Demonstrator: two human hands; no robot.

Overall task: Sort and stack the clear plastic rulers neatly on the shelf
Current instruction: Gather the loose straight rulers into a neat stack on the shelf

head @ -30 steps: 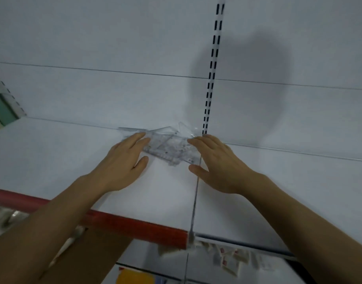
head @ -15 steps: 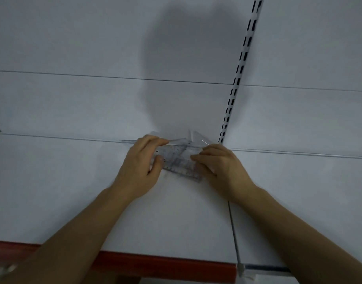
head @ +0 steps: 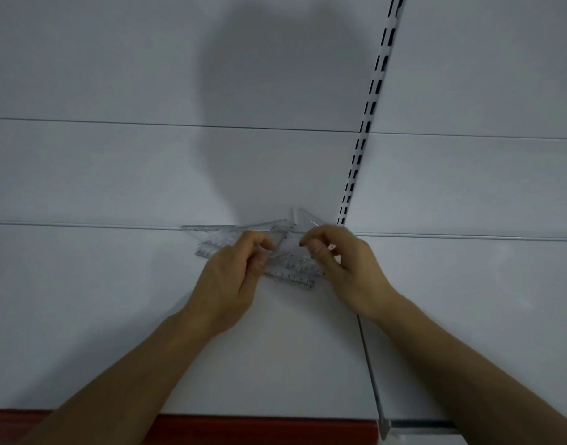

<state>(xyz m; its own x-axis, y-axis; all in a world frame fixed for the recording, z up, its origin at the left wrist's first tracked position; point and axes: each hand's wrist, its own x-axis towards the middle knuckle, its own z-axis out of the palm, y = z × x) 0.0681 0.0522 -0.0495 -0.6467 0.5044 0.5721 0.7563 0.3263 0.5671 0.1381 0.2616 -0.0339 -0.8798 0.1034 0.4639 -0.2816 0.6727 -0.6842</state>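
Left hand (head: 229,277) and right hand (head: 343,268) each pinch the loose pile of clear plastic rulers (head: 285,268). The pile lies on the white shelf (head: 115,300), against its back panel.

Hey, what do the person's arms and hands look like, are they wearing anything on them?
Both arms are bare as far as the picture shows, with no sleeves in sight. The left hand and the right hand have no gloves, and no watch, bracelet or ring shows on them.

I am seeing no readable text; the clear plastic rulers (head: 285,268) near the slotted upright (head: 365,130) are showing only blurred scale marks, no legible numbers.
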